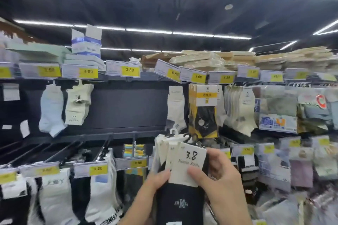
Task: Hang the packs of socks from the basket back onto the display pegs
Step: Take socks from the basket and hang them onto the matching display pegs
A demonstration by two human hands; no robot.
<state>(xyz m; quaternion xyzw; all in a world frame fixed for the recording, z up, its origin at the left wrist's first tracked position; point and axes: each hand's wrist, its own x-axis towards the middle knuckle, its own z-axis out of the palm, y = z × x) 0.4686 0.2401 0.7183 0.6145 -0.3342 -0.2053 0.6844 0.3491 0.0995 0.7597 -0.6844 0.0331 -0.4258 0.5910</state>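
Both my hands hold a fanned bunch of sock packs (181, 195) low in the middle of the head view. The packs are black socks with cream card headers, the front card marked 3.8, and small hooks (184, 136) stick up at the top. My left hand (155, 182) grips the bunch from the left side. My right hand (217, 175) grips it from the right, thumb on the front card. Bare display pegs (108, 144) jut out of the dark back panel to the left. The basket is out of view.
Upper pegs carry a pale blue sock pack (51, 109), a cream pack (77, 104) and a yellow-black pack (204, 111). Yellow price tags (129, 70) line the shelf edge. Packed socks crowd the right side (274, 111) and the lower left row (54, 197).
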